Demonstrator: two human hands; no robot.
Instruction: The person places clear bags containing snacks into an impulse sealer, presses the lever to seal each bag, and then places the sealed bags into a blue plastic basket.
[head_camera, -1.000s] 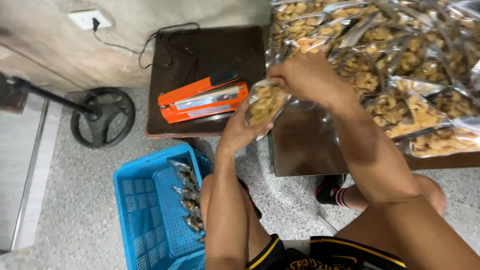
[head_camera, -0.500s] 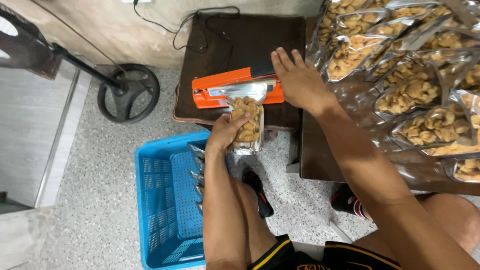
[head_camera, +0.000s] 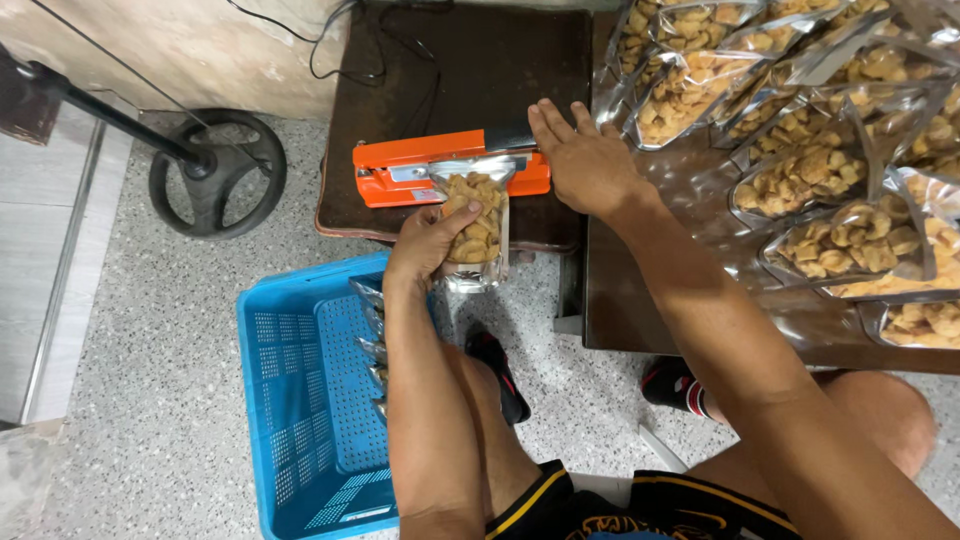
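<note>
My left hand grips a clear pouch of light brown snack pieces, holding it upright with its top edge laid in the jaw of an orange heat sealer. The sealer lies on a small dark wooden table. My right hand rests flat, fingers spread, on the black handle end of the sealer's arm and presses down on it. It holds nothing.
Many filled clear snack pouches cover a dark table at the right. A blue plastic crate with several pouches stands on the speckled floor below my left arm. A round black fan base and pole stand at the left. Cables run along the wall.
The pouch went from both hands near the right table down to the sealer. My left hand now holds it alone in the jaw, and my right hand has settled on the sealer's arm.
</note>
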